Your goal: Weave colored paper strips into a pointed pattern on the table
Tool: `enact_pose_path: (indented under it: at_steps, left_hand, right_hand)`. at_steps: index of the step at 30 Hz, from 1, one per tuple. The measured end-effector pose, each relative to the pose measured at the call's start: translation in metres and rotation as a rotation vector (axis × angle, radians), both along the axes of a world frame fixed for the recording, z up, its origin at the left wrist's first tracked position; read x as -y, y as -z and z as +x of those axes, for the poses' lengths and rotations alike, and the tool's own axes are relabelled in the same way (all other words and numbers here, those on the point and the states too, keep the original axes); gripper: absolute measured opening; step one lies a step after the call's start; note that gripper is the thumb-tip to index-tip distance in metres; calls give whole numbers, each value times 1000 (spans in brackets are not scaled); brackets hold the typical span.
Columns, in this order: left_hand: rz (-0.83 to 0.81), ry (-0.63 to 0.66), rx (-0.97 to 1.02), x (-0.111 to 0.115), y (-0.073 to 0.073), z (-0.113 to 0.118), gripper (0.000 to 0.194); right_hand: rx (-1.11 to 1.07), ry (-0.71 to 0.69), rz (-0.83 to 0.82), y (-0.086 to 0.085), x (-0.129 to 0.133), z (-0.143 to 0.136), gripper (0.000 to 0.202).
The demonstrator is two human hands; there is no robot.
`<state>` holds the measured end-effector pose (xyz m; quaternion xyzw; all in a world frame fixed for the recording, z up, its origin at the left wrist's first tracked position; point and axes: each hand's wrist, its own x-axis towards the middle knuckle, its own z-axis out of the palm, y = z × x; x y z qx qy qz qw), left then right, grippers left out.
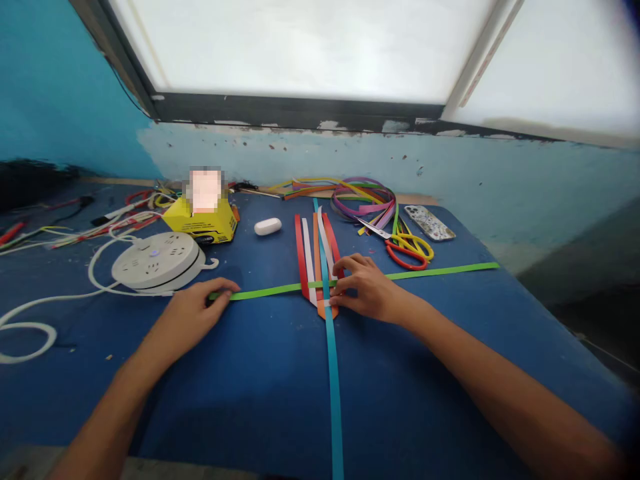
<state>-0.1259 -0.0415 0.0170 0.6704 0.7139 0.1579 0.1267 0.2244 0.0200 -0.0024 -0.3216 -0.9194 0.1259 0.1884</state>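
My left hand [197, 307] pinches the left end of a long green strip [270, 292] between thumb and fingers. The green strip lies crosswise over the table, passing through a small weave of lengthwise strips, red [301, 250], white [309, 257] and orange [316, 243]. A long blue strip [334, 387] runs through the middle of the weave toward me. At the weave's right side, my right hand [367, 288] has its fingers bent and closed on the strips near the crossing. Its fingertips partly hide which strips they grip.
Red-and-yellow-handled scissors [406, 253] and a patterned phone [430, 222] lie at the right. Behind them are coiled strips [365, 193]. A white earbud case [268, 227], yellow box [200, 220] and round power strip [159, 260] with its cord stand to the left on the blue table [240, 393].
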Motion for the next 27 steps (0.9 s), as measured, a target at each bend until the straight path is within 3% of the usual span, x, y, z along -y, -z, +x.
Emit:
enact_pose_path:
  at_steps: [3,6,8,10,12,14,18,21,25,27]
  left_hand:
    - [92,-52,-209,-1,-2,-24,34]
    - [409,-164,-418,8,-2,-8,30]
    - [558,1,-365,17,1,24,28]
    - [592,189,-205,21,7,61,23]
    - [531,336,-12,14,13,90,21]
    - [366,370,170,-6,18,103,22]
    - [-5,370,465,-55,24,96,39]
    - [-58,395,529,-71,26,89,45]
    - [0,401,484,-59,29,90,37]
    - [56,395,444,-52,32,90,34]
  right_hand:
    - [4,-3,-33,-1,-1,1,15]
    - [-7,-14,-55,0,-2,2,13]
    - [-11,-22,-74,2,-3,2,13]
    - [-14,-27,-84,5,-5,3,14]
    - [-20,-28,-81,8,-7,4,15]
    - [-29,-35,-79,9,-9,5,14]
    - [-41,-52,-123,6,-10,5,9]
    - [-40,-51,-163,3,-11,6,11]
    - [-55,-62,-207,3,-12,9,16]
    - [-60,-71,-228,4,-13,10,29]
